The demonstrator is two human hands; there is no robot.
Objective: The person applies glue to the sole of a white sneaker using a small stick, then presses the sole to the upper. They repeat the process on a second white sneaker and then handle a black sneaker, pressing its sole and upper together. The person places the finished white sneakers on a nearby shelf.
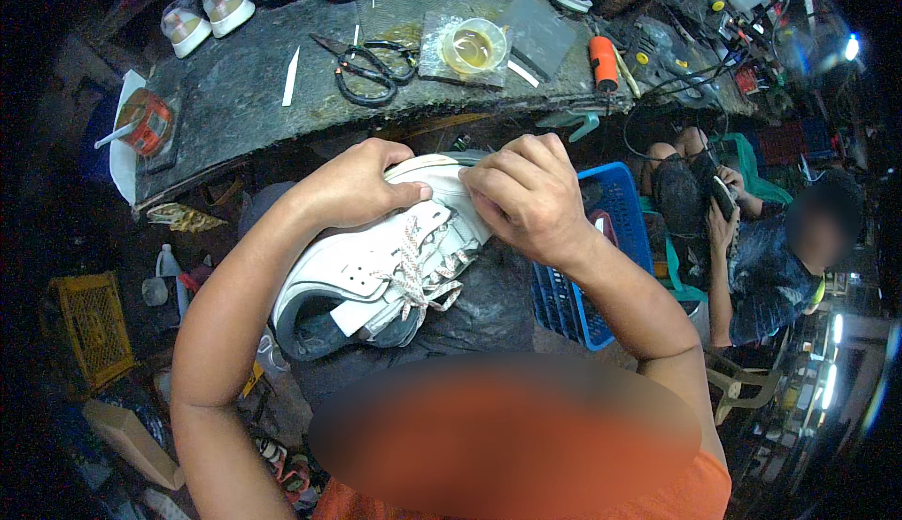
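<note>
A white sneaker (343,266) with rope-like laces and a dark padded collar rests across my lap, toe pointing up and right. My left hand (366,182) grips it along its upper left near the toe, thumb laid on the white upper. Curled over the toe's right side, my right hand (526,201) has its fingers bent against the shoe; whatever sits under those fingertips is hidden.
A dark bench (235,78) holds several shoes, black scissors (366,83), a cup of yellowish liquid (468,48), an orange cylinder (603,63) and a red tub (146,121). A blue basket (615,201) and yellow crate (86,327) flank me. Another person (770,276) sits at right, holding footwear.
</note>
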